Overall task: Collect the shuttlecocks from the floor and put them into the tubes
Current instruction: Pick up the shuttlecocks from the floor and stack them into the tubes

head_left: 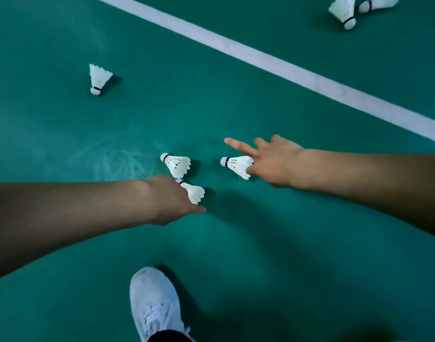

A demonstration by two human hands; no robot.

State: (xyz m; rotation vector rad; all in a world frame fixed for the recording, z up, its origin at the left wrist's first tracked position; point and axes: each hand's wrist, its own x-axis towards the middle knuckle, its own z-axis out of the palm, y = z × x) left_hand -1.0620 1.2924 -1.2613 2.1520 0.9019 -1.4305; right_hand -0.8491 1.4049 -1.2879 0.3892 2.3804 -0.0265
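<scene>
- Six shuttlecocks visible on green court floor [63,144]; no tubes in frame.
- Right hand [273,161] pinches right shuttlecock [237,165] at feather skirt, thumb under, index finger sticking out straight; cork end points away from palm, twd left.
- Left hand [169,198] reaches down over lower mid shuttlecock [194,192]; fingers mostly hidden behind back of hand, looks like it holds cork end but can't tell for sure.
- Upper mid shuttlecock [177,165] lies on its side just beside left hand, untouched, cork twd top left.
- Lone shuttlecock [98,79] well apart, twd left edge of floor, cork twd viewer.
- Two more, far pair [347,11], near top right corner past white court line [261,58], touching or overlapping.
- Handling, my judgement: v. light, feathers thin + fragile, crush or bend easily if squeezed; cork base firm, rounded, w/ black band, the safer place to grip. Skirt pinch OK if gentle.
- Shape: cone of white feathers flaring from small round cork; rolls in arc if nudged.
- Floor: matte rubbery mat, scuff marks mid-floor; probably grippy, birds shouldn't slide.
- White sneaker [154,302] at bottom edge, mesh upper, speckled w/ dirt.
</scene>
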